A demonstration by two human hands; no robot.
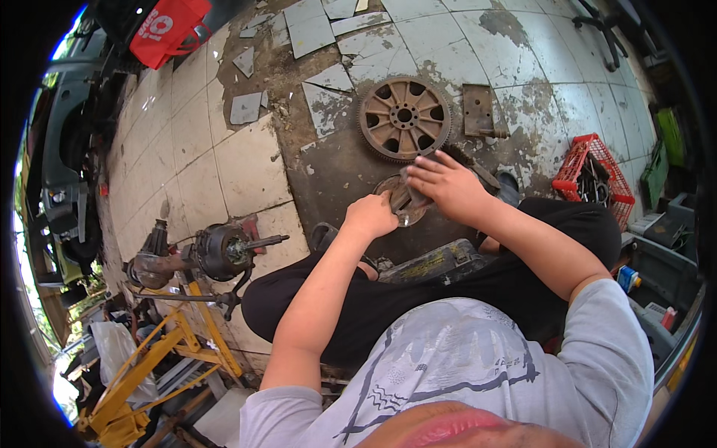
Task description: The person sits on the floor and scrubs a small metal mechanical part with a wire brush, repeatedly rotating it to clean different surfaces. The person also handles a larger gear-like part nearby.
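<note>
Between my knees, my left hand (371,215) grips the left edge of a round metal plate (410,216), its fingers curled over the rim. My right hand (450,188) presses a small dark grey pad or sheet (416,189) against the plate, fingers mostly straight and close together. What the pad is made of cannot be made out. Part of the plate is hidden under both hands. Just beyond them a rusty flywheel (394,124) with a toothed rim lies flat on the floor. A dark, bristly-looking object (457,155) shows behind my right fingers.
A rusty rectangular plate (476,104) lies right of the flywheel. Farther right stands a red crate (575,160) of tools. An axle housing (160,267) and a yellow metal stand (187,332) are at left. Broken tiles (310,30) litter the far floor, near a red bag (153,48).
</note>
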